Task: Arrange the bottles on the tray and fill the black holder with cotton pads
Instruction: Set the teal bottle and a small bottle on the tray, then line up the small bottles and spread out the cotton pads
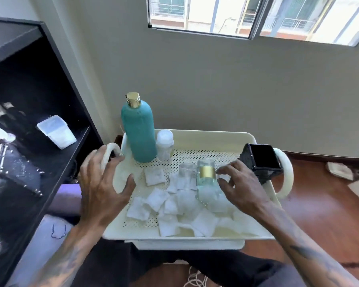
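Between the right hand (244, 188)'s spread fingers, a fallen clear bottle (206, 181) is reached, unpinched; standing it follows.

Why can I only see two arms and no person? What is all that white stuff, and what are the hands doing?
The camera sits on the person's head and looks down, so you see only their own two arms, as if through their eyes. In front of them is a cream tray with little holes and looped handles. At its back stand a tall teal bottle with a gold cap and a small clear bottle. The white squares are cotton pads, scattered over the tray. A black holder sits tipped at the tray's right edge. The left hand hovers open, fingers spread, holding nothing. The right hand reaches to a clear bottle with a gold band lying among the pads; whether it grips it yet, I cannot tell.
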